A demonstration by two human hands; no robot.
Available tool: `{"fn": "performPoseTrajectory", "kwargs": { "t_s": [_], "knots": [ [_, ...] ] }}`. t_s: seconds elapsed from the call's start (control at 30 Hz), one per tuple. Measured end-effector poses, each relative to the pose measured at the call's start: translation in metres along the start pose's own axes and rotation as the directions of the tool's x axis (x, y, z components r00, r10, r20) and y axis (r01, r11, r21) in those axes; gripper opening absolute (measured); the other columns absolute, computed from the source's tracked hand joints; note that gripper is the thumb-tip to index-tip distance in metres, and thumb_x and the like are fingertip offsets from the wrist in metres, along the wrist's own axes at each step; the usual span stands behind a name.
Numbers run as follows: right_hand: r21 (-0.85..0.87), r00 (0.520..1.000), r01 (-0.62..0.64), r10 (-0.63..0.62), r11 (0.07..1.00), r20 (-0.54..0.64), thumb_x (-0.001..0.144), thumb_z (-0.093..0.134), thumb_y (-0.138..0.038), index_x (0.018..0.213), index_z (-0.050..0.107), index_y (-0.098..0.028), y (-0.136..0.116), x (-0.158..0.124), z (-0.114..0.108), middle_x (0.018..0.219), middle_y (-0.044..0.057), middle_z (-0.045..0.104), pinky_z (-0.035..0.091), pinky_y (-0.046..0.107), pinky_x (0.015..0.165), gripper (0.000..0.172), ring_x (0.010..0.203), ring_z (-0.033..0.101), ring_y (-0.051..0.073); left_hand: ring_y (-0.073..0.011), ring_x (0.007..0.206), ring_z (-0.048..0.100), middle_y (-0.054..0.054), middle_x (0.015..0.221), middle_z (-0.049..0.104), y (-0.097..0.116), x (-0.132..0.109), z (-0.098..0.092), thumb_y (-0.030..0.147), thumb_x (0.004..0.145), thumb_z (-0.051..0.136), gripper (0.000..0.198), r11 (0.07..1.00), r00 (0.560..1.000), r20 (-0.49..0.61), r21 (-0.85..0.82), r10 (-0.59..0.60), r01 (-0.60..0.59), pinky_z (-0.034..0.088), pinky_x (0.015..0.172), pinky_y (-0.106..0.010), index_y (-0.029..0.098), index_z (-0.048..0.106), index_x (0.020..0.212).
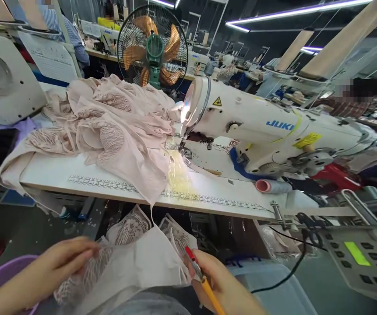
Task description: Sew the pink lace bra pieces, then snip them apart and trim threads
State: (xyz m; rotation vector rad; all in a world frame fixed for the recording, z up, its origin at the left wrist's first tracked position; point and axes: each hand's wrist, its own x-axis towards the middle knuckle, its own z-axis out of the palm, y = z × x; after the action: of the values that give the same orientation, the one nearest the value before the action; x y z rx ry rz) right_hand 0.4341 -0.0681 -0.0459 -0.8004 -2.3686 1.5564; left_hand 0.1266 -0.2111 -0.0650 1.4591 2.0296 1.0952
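A: What is listed at the left edge?
B: A purple tub point(1, 273) is noted low down. Above it, a white machine point(6, 74) is set on the table point(60, 173).

A: And the left hand?
B: The left hand point(55, 267) is entered as closed on the lace piece point(132, 258), fingers pressed together over its left edge. The piece is held in the lap below the table edge, probably so that it is kept taut and flat for close work.

A: What lies above it?
B: A pink pile point(109, 122) of similar fabric is heaped on the table, one corner hung over the front edge. It is likely parked there to be within reach of the needle. A fan point(152, 46) is stood behind it.

A: The right hand?
B: The right hand point(217, 282) is recorded as pinching a red-tipped, yellow-handled tool point(198, 271), apparently snips. Its tip is laid against the right edge of the lace piece, so both hands are brought to the same cloth.

A: Further right?
B: A sewing machine point(273, 131) is listed with its lamp lit over the needle area; a pink spool point(270, 186) is laid beside it. A control panel point(362, 260) is mounted at the far right. Other people are seated at benches behind.
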Motion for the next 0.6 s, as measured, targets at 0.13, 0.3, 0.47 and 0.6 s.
{"fn": "performPoseTrajectory", "kwargs": {
  "t_s": [0.13, 0.3, 0.47, 0.6],
  "knots": [
    [-0.072, 0.999, -0.038, 0.036, 0.997, -0.032, 0.074, 0.057, -0.035, 0.077, 0.046, -0.021, 0.004, -0.010, 0.003, 0.075, -0.001, 0.048, 0.041, 0.024, 0.060, 0.018, 0.067, 0.044, 0.015, -0.0220, 0.101, 0.063, -0.007, 0.112, 0.069, 0.027, 0.052, 0.052, 0.037, 0.086, 0.050, 0.035, 0.993, 0.920, 0.385, -0.116, 0.069, -0.026, 0.050, 0.086, -0.030, 0.021, 0.067, 0.111],
    [-0.099, 0.996, -0.029, 0.021, 0.995, -0.083, 0.080, 0.056, -0.052, 0.071, 0.043, -0.021, 0.006, -0.009, 0.002, 0.068, -0.003, 0.044, 0.036, 0.024, 0.056, 0.035, 0.060, 0.039, 0.013, -0.0115, 0.055, 0.053, 0.001, 0.060, 0.060, 0.048, 0.064, 0.091, 0.048, 0.079, 0.059, 0.035, 0.790, 0.783, 0.622, -0.485, 0.011, 0.375, 0.043, 0.056, -0.021, 0.016, 0.065, 0.066],
    [0.007, 0.983, 0.133, -0.130, 0.991, -0.132, 0.078, 0.043, -0.075, 0.066, 0.042, -0.022, 0.010, 0.009, 0.002, 0.063, -0.002, 0.043, 0.035, 0.027, 0.054, 0.054, 0.057, 0.041, 0.014, -0.0100, 0.055, 0.049, 0.000, 0.065, 0.058, 0.050, 0.047, 0.092, 0.051, 0.064, 0.073, 0.037, 0.506, 0.656, 0.750, -0.534, -0.086, 0.677, 0.041, 0.056, -0.021, 0.016, 0.061, 0.061],
    [0.055, 0.968, 0.245, -0.241, 0.968, -0.069, 0.082, 0.048, -0.066, 0.061, 0.037, -0.023, 0.007, 0.021, 0.007, 0.059, -0.001, 0.047, 0.039, 0.029, 0.060, 0.049, 0.059, 0.046, 0.016, -0.0142, 0.076, 0.053, -0.002, 0.084, 0.060, 0.049, 0.049, 0.094, 0.041, 0.076, 0.064, 0.030, 0.726, 0.778, 0.628, -0.528, -0.015, 0.441, 0.042, 0.071, -0.024, 0.017, 0.058, 0.059]
  ]
}}
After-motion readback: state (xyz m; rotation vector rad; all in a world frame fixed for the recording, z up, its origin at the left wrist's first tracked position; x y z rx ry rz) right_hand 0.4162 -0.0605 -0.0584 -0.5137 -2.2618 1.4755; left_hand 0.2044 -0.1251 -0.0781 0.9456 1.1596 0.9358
